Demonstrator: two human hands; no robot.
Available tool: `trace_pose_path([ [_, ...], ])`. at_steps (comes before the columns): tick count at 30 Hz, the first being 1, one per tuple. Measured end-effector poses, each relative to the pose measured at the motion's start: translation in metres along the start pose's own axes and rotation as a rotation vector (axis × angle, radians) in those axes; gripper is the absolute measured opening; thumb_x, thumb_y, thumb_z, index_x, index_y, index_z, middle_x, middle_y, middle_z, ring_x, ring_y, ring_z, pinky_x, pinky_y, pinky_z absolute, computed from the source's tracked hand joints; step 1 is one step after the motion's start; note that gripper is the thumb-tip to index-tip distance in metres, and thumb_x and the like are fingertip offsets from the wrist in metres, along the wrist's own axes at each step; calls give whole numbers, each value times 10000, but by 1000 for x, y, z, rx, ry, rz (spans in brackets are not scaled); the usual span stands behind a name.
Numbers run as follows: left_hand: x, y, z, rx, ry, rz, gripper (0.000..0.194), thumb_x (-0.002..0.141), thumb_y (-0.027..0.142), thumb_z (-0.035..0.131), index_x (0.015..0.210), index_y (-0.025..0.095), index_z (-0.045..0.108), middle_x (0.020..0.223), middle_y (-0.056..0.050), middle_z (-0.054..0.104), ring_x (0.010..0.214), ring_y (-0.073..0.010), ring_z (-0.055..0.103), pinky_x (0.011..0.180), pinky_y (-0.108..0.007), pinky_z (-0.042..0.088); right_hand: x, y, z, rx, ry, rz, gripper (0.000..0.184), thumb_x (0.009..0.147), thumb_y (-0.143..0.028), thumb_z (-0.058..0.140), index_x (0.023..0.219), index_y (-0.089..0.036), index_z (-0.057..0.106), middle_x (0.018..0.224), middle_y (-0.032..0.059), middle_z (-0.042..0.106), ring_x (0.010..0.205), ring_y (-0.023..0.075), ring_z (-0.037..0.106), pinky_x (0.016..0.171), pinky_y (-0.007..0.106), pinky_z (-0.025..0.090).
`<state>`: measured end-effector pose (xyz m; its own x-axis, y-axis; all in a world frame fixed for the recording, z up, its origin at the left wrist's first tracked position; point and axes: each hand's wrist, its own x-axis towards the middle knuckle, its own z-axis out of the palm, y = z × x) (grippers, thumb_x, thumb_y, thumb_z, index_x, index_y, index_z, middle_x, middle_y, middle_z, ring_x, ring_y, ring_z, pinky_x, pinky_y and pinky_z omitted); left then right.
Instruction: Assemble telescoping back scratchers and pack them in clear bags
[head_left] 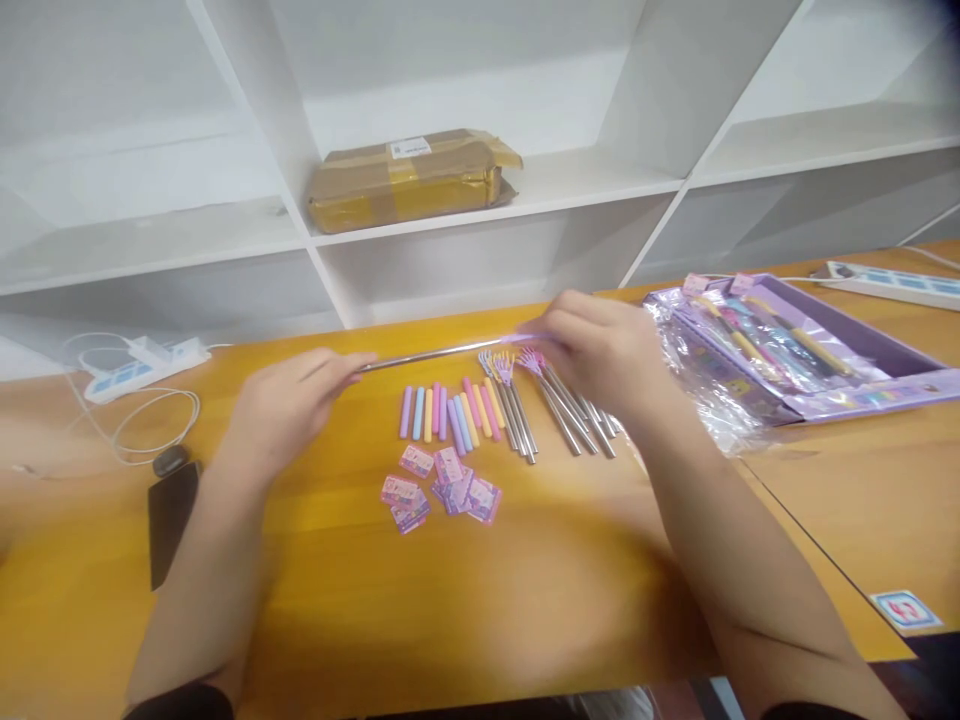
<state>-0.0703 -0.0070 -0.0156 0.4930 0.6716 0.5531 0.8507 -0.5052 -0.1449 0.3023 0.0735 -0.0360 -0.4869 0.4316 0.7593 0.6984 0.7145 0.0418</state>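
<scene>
Head: rod (439, 354) between both hands (277, 405)

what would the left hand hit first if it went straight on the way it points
Probably the right hand, at the far end of the metal rod; the back scratchers seem to lie lower, on the table, though depth is unclear.

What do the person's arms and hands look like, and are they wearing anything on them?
The left grip and right grip are bare human hands without gloves. Both forearms are bare too, with no watch or bracelet showing. Black sleeves peek in at the bottom edge. The fingers are too blurry to check for rings.
</scene>
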Motion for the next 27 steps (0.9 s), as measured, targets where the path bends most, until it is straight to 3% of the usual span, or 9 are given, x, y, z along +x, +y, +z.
trace_pose_path([
  [5, -7, -35, -20, 48, 92, -41, 214, 1083, 305, 566, 1191, 280, 748, 1057, -2, 820, 904, -187, 751, 817, -303, 556, -8, 54, -19, 11, 119, 117, 174, 1018, -391, 690, 940, -268, 785, 821, 30, 685, 700, 152, 575, 656, 297, 426],
  [9, -19, -65, -27, 171, 173, -94, 185, 1063, 330, 614, 1064, 244, 778, 977, 6, 830, 871, -175, 745, 770, -284, 560, -25, 99, -33, -4, 332, 156, 143, 938, -381, 785, 906, -245, 818, 762, 32, 674, 646, 139, 549, 616, 293, 422],
  [12, -27, -85, -30, 231, 230, -130, 184, 1052, 341, 636, 1004, 236, 779, 952, 9, 828, 857, -166, 737, 755, -272, 552, -41, 132, -41, -150, 413, 367, 153, 853, -359, 852, 816, -217, 807, 706, 38, 658, 609, 145, 527, 609, 308, 412],
  [15, -27, -91, -29, 236, 222, -110, 190, 1054, 333, 631, 988, 227, 774, 916, 3, 818, 836, -161, 718, 739, -267, 537, -51, 156, -45, -256, 393, 582, 86, 781, -194, 872, 774, -212, 788, 667, 15, 636, 593, 141, 530, 637, 302, 428],
  [21, -16, -70, -29, 285, 217, -95, 213, 1067, 356, 597, 1019, 236, 766, 932, -23, 809, 839, -174, 683, 740, -287, 507, -53, 162, -49, -298, 367, 649, 115, 758, -167, 870, 763, -209, 763, 690, -3, 603, 607, 134, 532, 666, 289, 447],
  [27, -15, -62, -33, 292, 294, 17, 110, 1030, 242, 649, 1045, 219, 755, 894, -39, 788, 800, -183, 659, 700, -291, 490, -54, 156, -63, -301, 430, 576, 101, 763, -125, 841, 836, -186, 807, 717, 7, 617, 608, 128, 524, 644, 288, 439],
])
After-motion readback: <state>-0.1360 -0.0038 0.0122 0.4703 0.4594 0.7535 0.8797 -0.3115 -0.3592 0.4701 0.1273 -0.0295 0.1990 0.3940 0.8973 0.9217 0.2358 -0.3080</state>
